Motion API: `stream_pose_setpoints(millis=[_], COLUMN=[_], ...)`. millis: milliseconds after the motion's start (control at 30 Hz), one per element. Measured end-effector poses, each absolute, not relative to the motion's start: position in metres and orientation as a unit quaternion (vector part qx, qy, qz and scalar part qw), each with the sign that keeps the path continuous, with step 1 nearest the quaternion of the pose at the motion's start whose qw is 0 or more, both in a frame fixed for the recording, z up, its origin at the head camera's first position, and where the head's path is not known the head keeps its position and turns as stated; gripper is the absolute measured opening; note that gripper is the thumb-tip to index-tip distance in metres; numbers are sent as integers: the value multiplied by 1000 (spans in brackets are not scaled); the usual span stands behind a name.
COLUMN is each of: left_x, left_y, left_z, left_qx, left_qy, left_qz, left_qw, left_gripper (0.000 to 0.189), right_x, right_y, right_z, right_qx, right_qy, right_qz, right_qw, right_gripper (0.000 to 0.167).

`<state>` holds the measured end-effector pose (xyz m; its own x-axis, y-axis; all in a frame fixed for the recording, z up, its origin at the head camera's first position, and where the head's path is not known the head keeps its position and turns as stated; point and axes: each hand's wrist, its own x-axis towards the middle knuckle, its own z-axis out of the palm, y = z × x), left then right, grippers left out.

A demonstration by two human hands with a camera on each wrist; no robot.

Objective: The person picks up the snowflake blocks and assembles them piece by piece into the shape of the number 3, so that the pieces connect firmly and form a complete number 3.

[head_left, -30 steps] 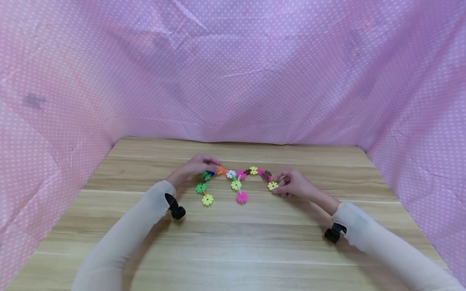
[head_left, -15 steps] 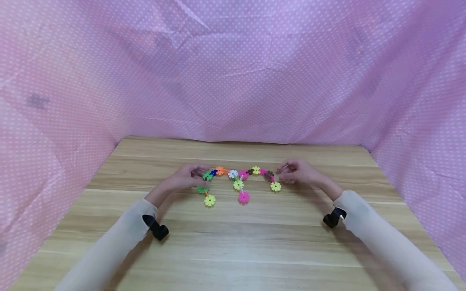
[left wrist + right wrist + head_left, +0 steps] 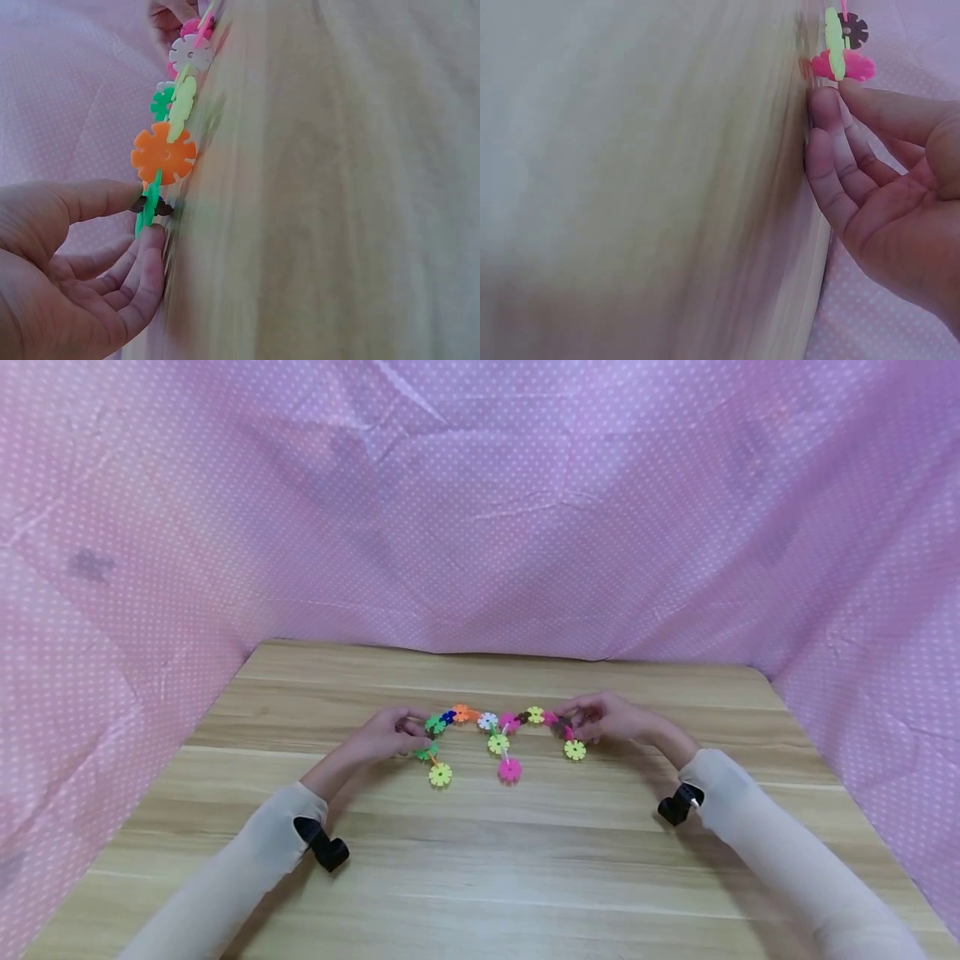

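Observation:
A chain of flower-shaped interlocking plastic discs [image 3: 487, 721] lies across the table in several colours, with three short branches pointing toward me. At the left end, my left hand [image 3: 390, 732] pinches a green disc [image 3: 151, 204] between thumb and fingers, beside an orange disc [image 3: 163, 154]. My right hand [image 3: 607, 718] is at the right end, its thumb and fingertips at the dark brown and pink discs just above a yellow disc [image 3: 575, 750]. In the right wrist view, thumb and forefinger meet the edge of the pink disc [image 3: 859, 66]; the exact contact is partly hidden.
The wood-grain table [image 3: 480, 860] stretches in front of and around the chain. A pink dotted cloth [image 3: 480, 527] hangs behind it and at both sides. Black wrist cameras sit on both sleeves.
My left hand has shifted from the blue and orange part of the chain to the green discs. My right hand left the yellow end disc, lifted slightly away, then came back to the brown disc.

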<state>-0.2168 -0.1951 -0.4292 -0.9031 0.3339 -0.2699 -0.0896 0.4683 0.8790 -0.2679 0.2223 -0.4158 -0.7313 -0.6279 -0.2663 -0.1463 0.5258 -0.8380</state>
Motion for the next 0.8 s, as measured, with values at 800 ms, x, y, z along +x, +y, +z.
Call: stream_pose_setpoints(millis=[800], left_x=[-269], left_y=[-147], left_z=[-426], left_qx=[69], left_qy=[823], left_qz=[517], left_qw=[224], left_gripper=[48], right_x=[-199], right_y=[232], right_z=[-422], right_qx=[-286], right_qy=[811], right_qz=[-444], right_qw=[253], right_gripper=[33])
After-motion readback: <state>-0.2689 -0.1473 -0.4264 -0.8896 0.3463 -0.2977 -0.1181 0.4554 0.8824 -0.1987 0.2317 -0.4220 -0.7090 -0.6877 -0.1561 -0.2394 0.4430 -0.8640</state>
